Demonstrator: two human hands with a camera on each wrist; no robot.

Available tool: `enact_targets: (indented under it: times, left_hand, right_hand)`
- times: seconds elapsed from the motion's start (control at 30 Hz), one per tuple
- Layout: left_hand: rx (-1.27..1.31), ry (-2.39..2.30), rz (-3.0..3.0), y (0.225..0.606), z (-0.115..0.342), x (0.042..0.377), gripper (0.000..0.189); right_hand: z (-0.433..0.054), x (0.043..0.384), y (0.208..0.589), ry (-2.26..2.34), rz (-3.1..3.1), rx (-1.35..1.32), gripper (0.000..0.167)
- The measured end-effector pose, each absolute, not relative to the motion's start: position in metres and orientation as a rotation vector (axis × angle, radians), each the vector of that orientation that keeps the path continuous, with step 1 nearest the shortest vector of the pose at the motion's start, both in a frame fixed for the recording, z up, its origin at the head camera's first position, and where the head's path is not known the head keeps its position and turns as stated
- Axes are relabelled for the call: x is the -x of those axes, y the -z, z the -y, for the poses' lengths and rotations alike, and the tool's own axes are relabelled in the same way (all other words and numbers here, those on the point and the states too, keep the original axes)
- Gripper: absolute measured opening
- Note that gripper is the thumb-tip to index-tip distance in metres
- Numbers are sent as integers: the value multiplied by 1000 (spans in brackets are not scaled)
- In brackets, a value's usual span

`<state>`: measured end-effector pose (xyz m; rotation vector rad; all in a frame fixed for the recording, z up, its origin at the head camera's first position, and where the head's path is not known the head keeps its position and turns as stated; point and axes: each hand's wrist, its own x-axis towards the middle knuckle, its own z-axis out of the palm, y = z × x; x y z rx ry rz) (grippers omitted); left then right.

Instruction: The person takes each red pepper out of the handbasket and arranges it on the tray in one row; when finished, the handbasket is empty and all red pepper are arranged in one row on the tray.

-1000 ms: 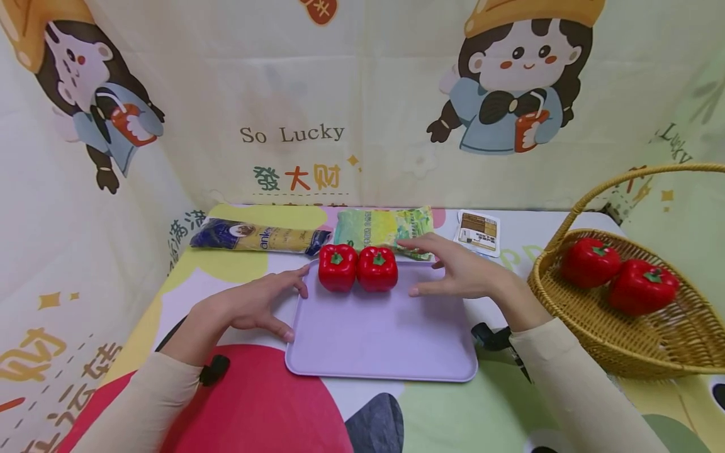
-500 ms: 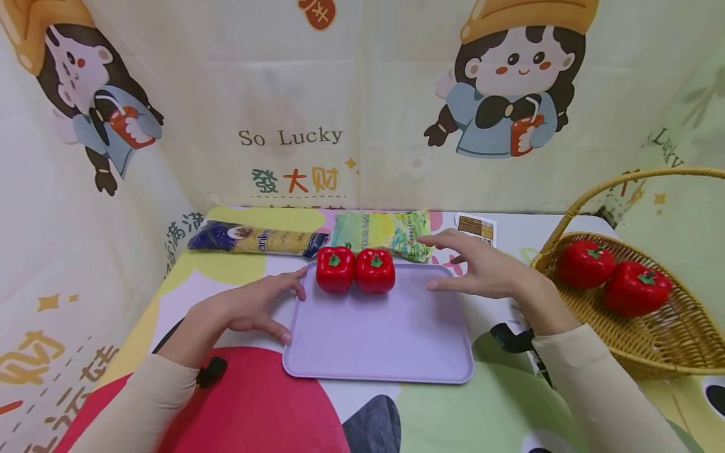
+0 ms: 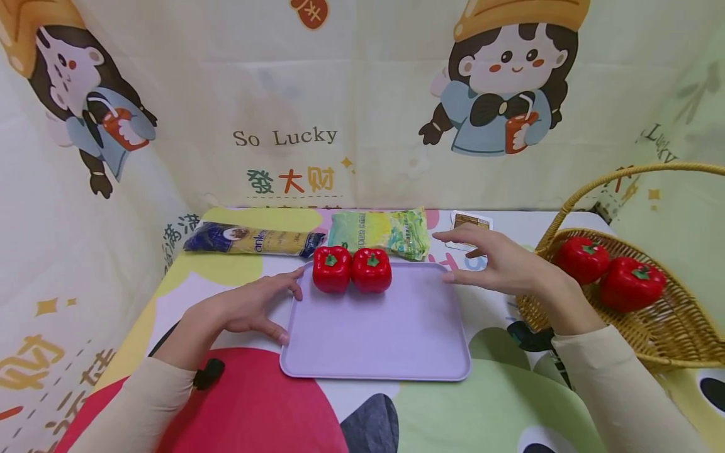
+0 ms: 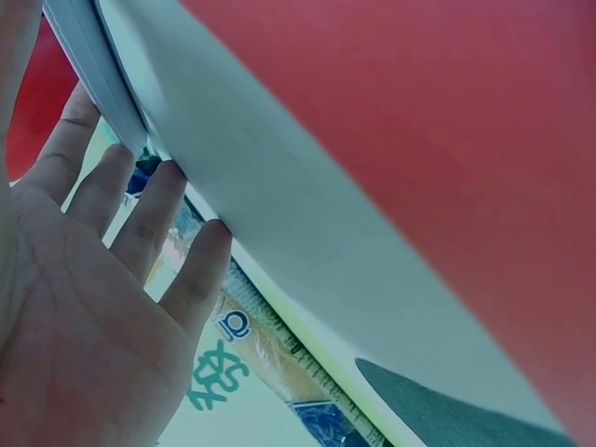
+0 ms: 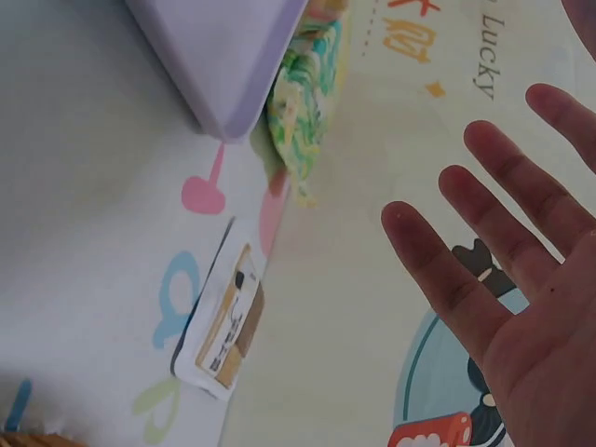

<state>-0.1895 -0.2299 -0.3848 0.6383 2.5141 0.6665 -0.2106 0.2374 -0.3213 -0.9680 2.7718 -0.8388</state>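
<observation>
- The left hand (image 3: 249, 308) is reaching along the left edge of the tray (image 3: 374, 340), with its thumb tip lying at the rim; whether it is pressing there I cannot tell. Its fingers are staying loose and slightly bent, grasping nothing.
- The right hand (image 3: 498, 258) is hanging near the tray's far right corner, apart from it. Its fingers are spreading out loosely and are holding nothing.
- The pale purple tray is lying flat on the table between the two hands.
- Two red peppers, a left one (image 3: 331, 270) and a right one (image 3: 371, 270), are sitting side by side in the tray's far left part, their green stems pointing up.
- Behind the tray, a yellow and blue bag (image 3: 255, 240) is lying to the left, and a green and yellow packet (image 3: 379, 233) is lying beside it, with the peppers partly covering its front edge.
- A small white packet (image 5: 223, 321) with a brown label is lying farther right, partly hiding behind the right hand in the head view.
- At the far right, a wicker basket (image 3: 668, 327) is standing and holding two more peppers (image 3: 632, 284).
</observation>
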Motion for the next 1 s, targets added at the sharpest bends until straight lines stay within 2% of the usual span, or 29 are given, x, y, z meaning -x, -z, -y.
enact_targets:
  times: [0.5, 0.67, 1.0]
  left_hand:
    - [-643, -691, -2507, 385, 230, 188, 71]
    - [-635, -704, -2507, 385, 231, 187, 70]
    - [-625, -696, -2510, 383, 230, 186, 70]
  right_hand:
    - [-265, 204, 304, 825, -2858, 935, 61]
    - [-271, 200, 297, 840, -2894, 853, 57]
    - [-288, 194, 299, 772, -2946, 767, 49]
